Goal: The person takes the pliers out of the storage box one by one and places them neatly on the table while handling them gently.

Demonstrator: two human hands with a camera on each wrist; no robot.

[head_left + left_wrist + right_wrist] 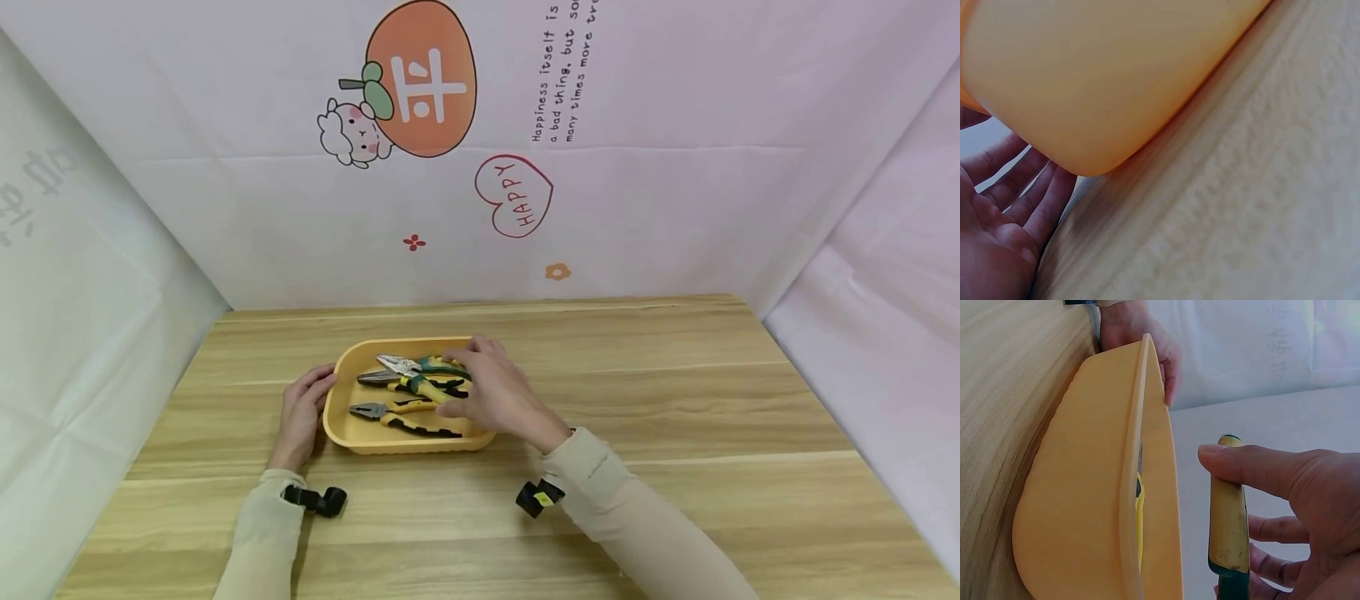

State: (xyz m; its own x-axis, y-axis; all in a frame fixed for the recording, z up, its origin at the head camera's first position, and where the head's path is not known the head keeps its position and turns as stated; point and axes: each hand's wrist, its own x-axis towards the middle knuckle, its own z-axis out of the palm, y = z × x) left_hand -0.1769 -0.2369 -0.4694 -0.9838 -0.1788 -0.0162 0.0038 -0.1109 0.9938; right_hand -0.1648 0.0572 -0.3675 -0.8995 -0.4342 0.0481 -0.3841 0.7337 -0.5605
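Observation:
A yellow plastic basket [337, 417] sits on the wooden table. My right hand [497, 387] is over the basket's right side, holding combination pliers [399, 364] by their yellow-and-green handles. In the right wrist view the thumb lies on one yellow handle [1229, 519], above the rim. The jaws of these pliers point left. Below them, inside the basket, lie dark-nosed pliers [375, 378], partly covered, and another pair of pliers [367, 410] with yellow-and-black handles. My left hand [302, 417] touches the basket's left end, its fingers [1054, 200] extended along the outer wall.
The wooden table [637, 375] extends around the basket on every side. White printed cloth [660, 208] stands behind it, with more cloth on the left and right. Each wrist carries a small black camera.

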